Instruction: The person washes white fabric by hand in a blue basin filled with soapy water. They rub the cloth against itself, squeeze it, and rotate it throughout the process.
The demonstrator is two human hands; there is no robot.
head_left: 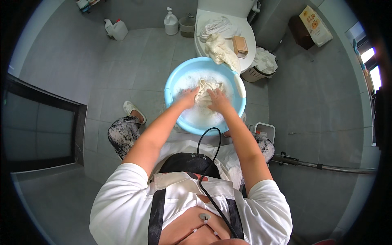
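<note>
Head view looks down on a cream cloth [205, 90] bunched in the sudsy water of a blue basin [173, 83] on the grey floor [134, 61]. Both hands are on the cloth. The left hand [188, 98] has its fingers curled and pinching the cloth's left side; the right hand [218, 102] presses on its right side with fingers close together, gripping a fold. A pale bar-shaped thing [239, 85] rests on the basin's right rim.

Just beyond the basin stands a white toilet [249, 30] with its lid shut, carrying more pale cloths [218, 38] and a tan soap block [240, 44]. A white basket [261, 67] sits right of it. A pump bottle [170, 22] and a white jug [118, 29] stand on the floor further back. A slipper [132, 109] shows near the person's left knee.
</note>
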